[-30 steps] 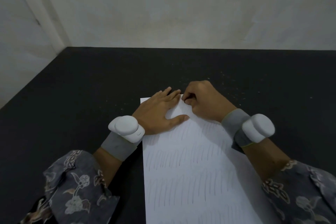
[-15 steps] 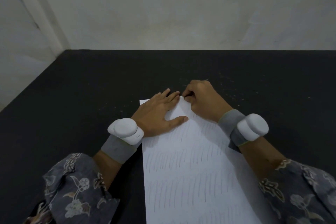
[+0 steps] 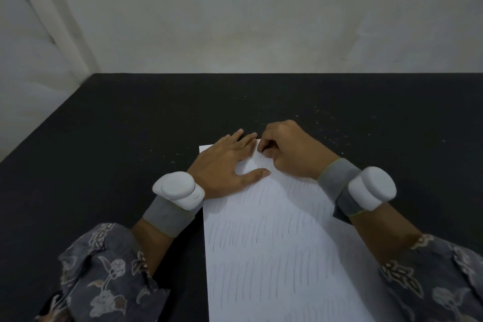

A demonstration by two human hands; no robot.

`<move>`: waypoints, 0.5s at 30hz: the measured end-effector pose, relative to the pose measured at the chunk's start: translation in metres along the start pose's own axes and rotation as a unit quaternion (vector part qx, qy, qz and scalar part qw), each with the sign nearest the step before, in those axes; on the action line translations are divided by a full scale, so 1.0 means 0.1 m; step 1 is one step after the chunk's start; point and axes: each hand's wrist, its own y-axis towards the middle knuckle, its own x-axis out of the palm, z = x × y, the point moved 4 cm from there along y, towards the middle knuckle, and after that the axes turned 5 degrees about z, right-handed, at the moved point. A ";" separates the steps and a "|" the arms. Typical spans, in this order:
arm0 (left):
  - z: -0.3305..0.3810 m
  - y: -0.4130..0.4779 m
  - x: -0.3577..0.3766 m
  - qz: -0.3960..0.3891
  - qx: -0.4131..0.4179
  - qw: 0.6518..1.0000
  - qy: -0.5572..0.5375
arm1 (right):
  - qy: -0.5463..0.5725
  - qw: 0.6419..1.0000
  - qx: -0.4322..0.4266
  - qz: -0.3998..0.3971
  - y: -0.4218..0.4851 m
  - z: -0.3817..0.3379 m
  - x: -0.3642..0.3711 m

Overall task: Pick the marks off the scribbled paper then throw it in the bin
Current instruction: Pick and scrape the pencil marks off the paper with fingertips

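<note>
Black tabletop (image 3: 104, 151), pale wall behind. Floral sleeve (image 3: 104, 274) at lower left, grey wristband with white puck-shaped device (image 3: 177, 189) above it. Left hand (image 3: 224, 167) laid flat, fingers straight and together, thumb spread out to the right, pressing down the far left corner of the scribbled paper (image 3: 274, 243). Paper lying flat on tabletop, long edge running from the hands back toward the bottom of frame, covered in rows of faint slanted pencil strokes; patch under and between the hands looks clean. Right hand (image 3: 290, 151) just beside left fingertips, at the paper's far edge, fingers curled tight into a pinch against the sheet; possibly a small eraser inside the grip, too hidden to tell. Pale crumbs (image 3: 329, 136) scattered on tabletop beyond and right of the hands. Second grey wristband with white device (image 3: 371, 191) on right wrist, forearm crossing the paper's right edge, floral sleeve at lower right.
</note>
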 end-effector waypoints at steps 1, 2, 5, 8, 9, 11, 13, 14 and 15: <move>0.00 0.00 0.00 -0.001 -0.001 1.000 0.000 | -0.002 1.000 0.006 0.013 0.01 0.01 0.01; 0.01 0.01 -0.01 -0.003 -0.003 1.000 0.003 | -0.002 0.999 0.016 0.035 0.03 0.02 0.01; 0.01 0.00 -0.02 -0.009 -0.011 1.000 0.009 | 0.013 0.996 0.052 0.077 0.06 0.06 -0.01; 0.02 0.01 -0.02 -0.010 -0.013 1.000 0.007 | 0.018 0.999 0.043 0.028 0.00 0.06 -0.04; 0.01 0.01 -0.02 -0.010 -0.014 1.000 0.006 | 0.016 0.999 0.038 0.011 -0.01 0.05 -0.05; 0.02 0.02 -0.01 -0.012 -0.013 1.000 0.007 | 0.009 0.999 0.041 0.008 -0.01 0.06 -0.05; 0.01 0.02 -0.02 -0.011 -0.014 1.000 0.008 | 0.000 0.998 0.053 0.040 0.03 0.07 -0.03; 0.02 0.02 -0.02 -0.013 -0.014 1.000 0.009 | -0.002 0.996 0.059 0.059 0.04 0.07 -0.02; 0.02 0.01 -0.01 -0.014 -0.017 1.000 0.010 | -0.003 0.995 0.065 0.073 0.05 0.07 -0.01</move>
